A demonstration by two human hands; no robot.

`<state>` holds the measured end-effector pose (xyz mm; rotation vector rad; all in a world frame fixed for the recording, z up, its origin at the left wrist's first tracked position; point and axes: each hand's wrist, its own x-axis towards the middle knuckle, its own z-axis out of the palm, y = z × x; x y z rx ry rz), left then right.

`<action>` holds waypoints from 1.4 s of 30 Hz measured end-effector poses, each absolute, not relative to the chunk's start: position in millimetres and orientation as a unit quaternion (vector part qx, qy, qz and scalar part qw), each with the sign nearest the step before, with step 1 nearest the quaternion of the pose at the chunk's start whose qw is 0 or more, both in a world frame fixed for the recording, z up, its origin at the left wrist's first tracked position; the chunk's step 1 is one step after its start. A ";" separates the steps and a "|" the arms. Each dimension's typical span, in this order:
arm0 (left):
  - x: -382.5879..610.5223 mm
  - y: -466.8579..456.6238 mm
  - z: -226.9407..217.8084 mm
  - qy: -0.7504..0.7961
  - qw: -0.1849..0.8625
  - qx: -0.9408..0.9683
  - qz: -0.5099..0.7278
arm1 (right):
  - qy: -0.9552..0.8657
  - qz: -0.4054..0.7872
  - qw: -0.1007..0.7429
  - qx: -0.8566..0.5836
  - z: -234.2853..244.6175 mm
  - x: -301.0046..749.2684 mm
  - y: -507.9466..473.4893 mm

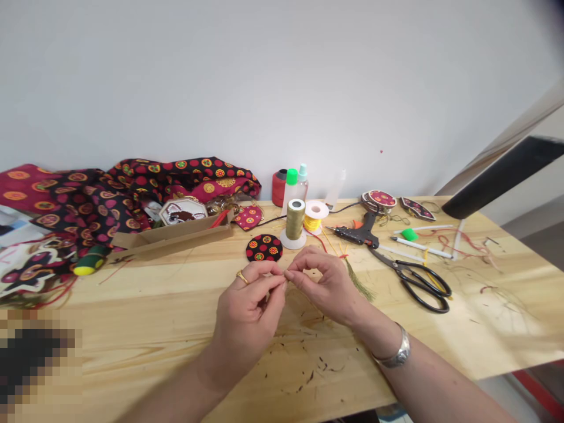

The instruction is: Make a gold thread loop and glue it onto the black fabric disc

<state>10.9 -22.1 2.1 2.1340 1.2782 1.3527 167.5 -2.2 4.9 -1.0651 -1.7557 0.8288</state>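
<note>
Over wooden table (pixel 145 329), left hand (pixel 249 302) and right hand (pixel 324 282) pinched narrow, close together, likely for fine control; anything between them too small to tell; green tassel (pixel 360 283) lay just beyond right hand; thread spool (pixel 295 220) stood upright nearby, presumably for easy reach

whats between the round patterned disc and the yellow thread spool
In the head view, an upright olive thread spool stands between them.

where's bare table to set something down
Bare wood shows between the brown cardboard tray and the left hand, and in front of the black-handled metal scissors. Beyond the right hand it's crowded: olive thread cone, black glue gun.
</note>
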 end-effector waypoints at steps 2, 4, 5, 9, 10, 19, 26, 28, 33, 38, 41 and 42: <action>10.9 -21.5 1.5 0.453 0.164 0.742 0.467 | -0.712 0.323 0.453 -0.429 4.6 167.7 -1.9; 10.9 -20.2 0.6 0.466 0.193 0.727 0.465 | -0.714 0.312 0.462 -0.424 4.1 167.8 -1.2; 10.9 -19.5 0.1 0.472 0.211 0.717 0.468 | -0.714 0.310 0.466 -0.420 3.8 167.8 -0.9; 11.3 -16.6 -1.2 0.488 0.274 0.678 0.477 | -0.721 0.300 0.476 -0.404 2.7 168.1 0.6; 11.5 -16.1 -1.4 0.491 0.285 0.671 0.477 | -0.727 0.291 0.477 -0.399 2.6 168.4 1.0; 11.6 -14.5 -1.1 0.488 0.299 0.665 0.480 | -0.837 0.113 0.393 -0.364 5.1 174.0 -0.3; 10.8 -14.3 -1.9 0.484 0.256 0.688 0.476 | -0.827 0.121 0.382 -0.395 6.3 172.6 -2.1; 10.5 -15.6 -2.3 0.482 0.242 0.697 0.472 | -0.817 0.136 0.387 -0.405 5.1 172.0 -1.4; 8.3 -18.6 -4.6 0.482 0.218 0.713 0.460 | -0.786 0.199 0.406 -0.421 2.4 171.2 -0.2; 8.0 -15.4 -1.7 0.495 0.295 0.669 0.469 | -0.746 0.257 0.430 -0.440 1.6 170.9 -0.5; 7.8 -10.9 0.5 0.529 0.425 0.584 0.446 | -0.714 0.290 0.452 -0.450 1.2 171.3 0.8; 7.6 -9.3 0.7 0.531 0.467 0.549 0.446 | -0.702 0.290 0.462 -0.458 0.8 171.5 1.5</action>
